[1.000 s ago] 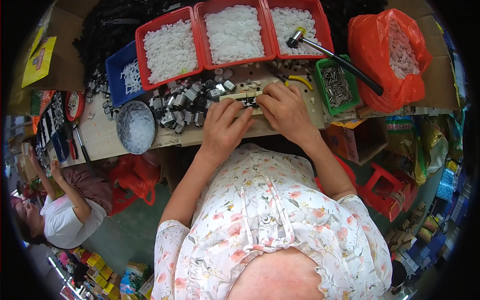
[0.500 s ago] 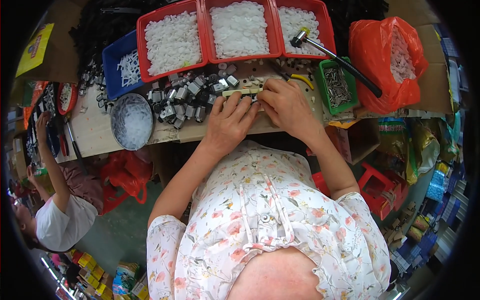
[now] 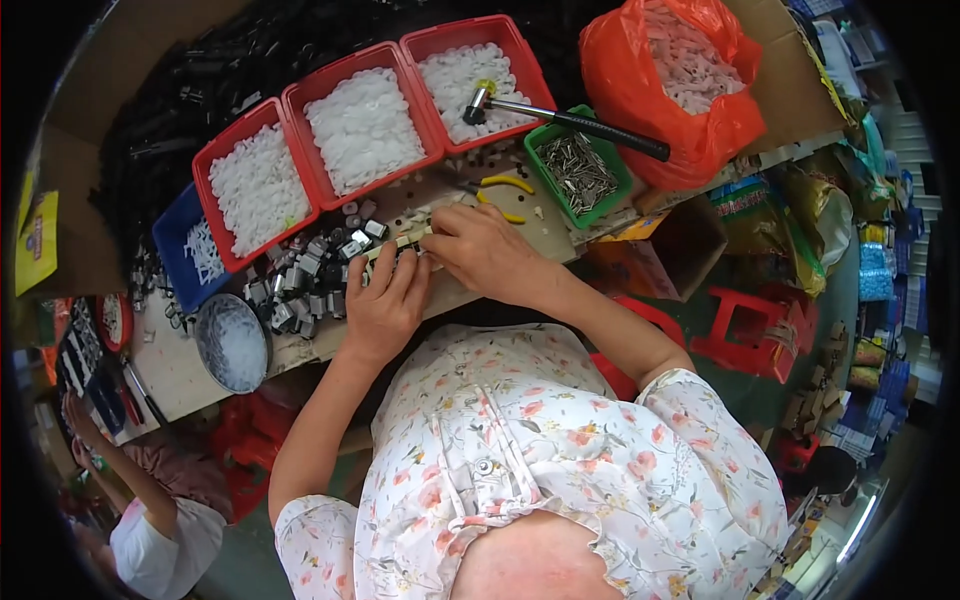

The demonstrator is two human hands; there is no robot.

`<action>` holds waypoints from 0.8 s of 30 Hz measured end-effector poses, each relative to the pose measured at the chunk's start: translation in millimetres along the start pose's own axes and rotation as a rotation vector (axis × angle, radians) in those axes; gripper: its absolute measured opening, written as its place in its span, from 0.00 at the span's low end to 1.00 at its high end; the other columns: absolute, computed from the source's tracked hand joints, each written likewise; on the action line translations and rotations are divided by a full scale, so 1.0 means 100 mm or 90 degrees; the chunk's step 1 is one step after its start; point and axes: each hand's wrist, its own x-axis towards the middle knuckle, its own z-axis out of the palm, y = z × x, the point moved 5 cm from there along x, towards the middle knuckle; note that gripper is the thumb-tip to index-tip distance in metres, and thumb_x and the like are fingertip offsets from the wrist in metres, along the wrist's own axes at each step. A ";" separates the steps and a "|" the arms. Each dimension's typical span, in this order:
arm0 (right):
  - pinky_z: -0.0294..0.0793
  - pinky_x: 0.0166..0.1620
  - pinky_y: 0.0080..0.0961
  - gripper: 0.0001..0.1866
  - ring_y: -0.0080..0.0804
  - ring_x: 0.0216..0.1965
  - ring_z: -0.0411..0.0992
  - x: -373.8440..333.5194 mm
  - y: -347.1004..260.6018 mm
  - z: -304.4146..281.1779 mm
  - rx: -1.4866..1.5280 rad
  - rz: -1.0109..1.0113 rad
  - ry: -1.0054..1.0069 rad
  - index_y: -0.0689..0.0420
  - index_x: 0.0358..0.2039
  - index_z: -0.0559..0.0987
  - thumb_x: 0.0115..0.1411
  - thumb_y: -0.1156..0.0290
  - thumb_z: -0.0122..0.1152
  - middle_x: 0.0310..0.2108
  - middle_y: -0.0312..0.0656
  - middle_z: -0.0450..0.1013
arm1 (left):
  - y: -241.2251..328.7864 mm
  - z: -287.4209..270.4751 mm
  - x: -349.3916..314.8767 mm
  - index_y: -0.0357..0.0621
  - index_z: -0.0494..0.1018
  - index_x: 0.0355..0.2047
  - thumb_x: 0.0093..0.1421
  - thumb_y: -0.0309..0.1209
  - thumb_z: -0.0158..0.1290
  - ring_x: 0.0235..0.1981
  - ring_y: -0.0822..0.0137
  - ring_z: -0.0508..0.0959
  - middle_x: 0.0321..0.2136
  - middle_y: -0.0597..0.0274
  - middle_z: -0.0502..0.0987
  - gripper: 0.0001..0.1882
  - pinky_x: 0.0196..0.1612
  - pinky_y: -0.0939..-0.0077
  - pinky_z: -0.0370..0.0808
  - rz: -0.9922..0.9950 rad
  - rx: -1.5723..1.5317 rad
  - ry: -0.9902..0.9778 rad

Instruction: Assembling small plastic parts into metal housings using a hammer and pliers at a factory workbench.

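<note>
Head view: a cream strip-shaped holder lies on the worktop between both hands' fingertips. The left hand's fingers, slightly spread, rest over it; any grip is hidden. The right hand's fingertips bunch together; what they pinch cannot be told. Steady left-hand pressure and small right-hand movements would suit, clear of silver-and-black parts heaped leftward.

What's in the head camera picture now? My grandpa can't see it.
A person's bare left hand and right hand meet at a narrow cream strip on a light bench. Nearby are a heap of boxy silver parts, three red plastic trays of small white pieces, and a hammer with a black handle.
</note>
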 end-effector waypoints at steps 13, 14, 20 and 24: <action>0.74 0.40 0.30 0.10 0.38 0.36 0.77 -0.02 1.46 -2.33 -0.326 0.179 0.215 0.61 0.40 0.80 0.58 0.74 0.61 0.34 0.48 0.76 | -0.06 -0.13 0.08 0.42 0.77 0.42 0.51 0.31 0.63 0.49 0.54 0.73 0.42 0.58 0.74 0.17 0.51 0.58 0.67 -0.067 -0.131 -0.041; 0.74 0.40 0.31 0.11 0.40 0.36 0.77 0.00 1.62 -2.34 -0.406 0.147 0.197 0.60 0.42 0.80 0.59 0.74 0.60 0.35 0.50 0.76 | -0.05 -0.15 0.07 0.42 0.77 0.42 0.51 0.31 0.64 0.49 0.54 0.73 0.41 0.57 0.74 0.17 0.50 0.58 0.67 -0.076 -0.139 -0.042; 0.73 0.41 0.47 0.12 0.56 0.40 0.75 -0.05 2.20 -2.41 -0.419 0.215 0.135 0.61 0.41 0.79 0.57 0.74 0.56 0.36 0.55 0.77 | -0.18 -0.29 0.16 0.40 0.77 0.39 0.50 0.31 0.63 0.49 0.53 0.72 0.41 0.56 0.75 0.16 0.50 0.57 0.67 -0.090 -0.200 0.028; 0.73 0.48 0.35 0.16 0.45 0.44 0.75 -0.03 2.38 -2.41 -0.369 0.081 0.146 0.63 0.51 0.76 0.63 0.73 0.54 0.40 0.53 0.78 | -0.55 -0.48 0.19 0.41 0.78 0.37 0.49 0.30 0.63 0.46 0.53 0.73 0.40 0.56 0.75 0.14 0.47 0.59 0.69 -0.154 -0.138 0.076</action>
